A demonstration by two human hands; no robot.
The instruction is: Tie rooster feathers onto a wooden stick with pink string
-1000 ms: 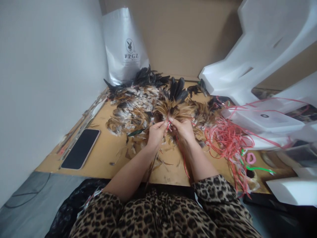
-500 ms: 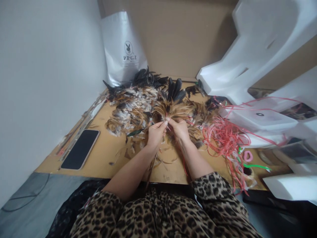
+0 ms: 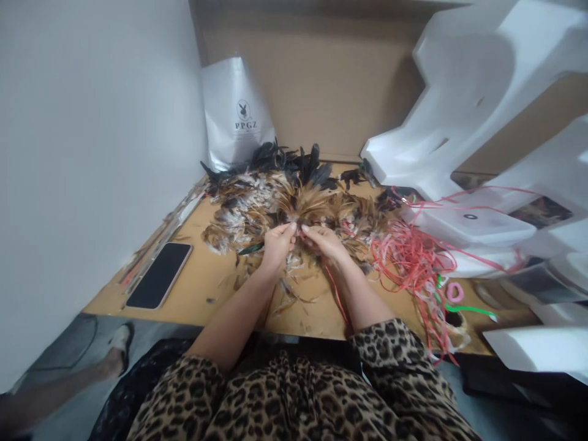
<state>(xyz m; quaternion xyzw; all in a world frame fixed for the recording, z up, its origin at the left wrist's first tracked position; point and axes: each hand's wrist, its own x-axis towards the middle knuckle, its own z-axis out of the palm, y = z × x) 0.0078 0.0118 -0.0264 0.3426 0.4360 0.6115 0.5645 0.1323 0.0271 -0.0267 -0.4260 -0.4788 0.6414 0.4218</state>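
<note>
— Phone [image 3: 159, 275] side first: has anything changed on the left?
— Mostly the view, which has tipped. The phone lies flat by the table edge [image 3: 138, 308], well apart from the hands, and a foot [image 3: 120, 338] now shows on the floor below.
— And the left hand [image 3: 275, 245]?
— Its fingertips are pinched shut on the stems of the feather bundle [image 3: 303, 205], which lies mid-table at the near side of the feather pile [image 3: 239, 202]. The hand sits a little deeper in the pile than a second ago.
— The right hand [image 3: 324, 242]?
— It is closed on the same stems, fingertips touching the left's. The red that showed between the fingertips is no longer visible, though a red strip [image 3: 337, 300] trails under the wrist. I judge the hold unchanged.
— Where is there room?
— Bare board runs leftward to the phone. On the right, the tangle of red strips [image 3: 413, 257] lies near the wrist, with foam blocks [image 3: 459, 122] crowding behind it.
</note>
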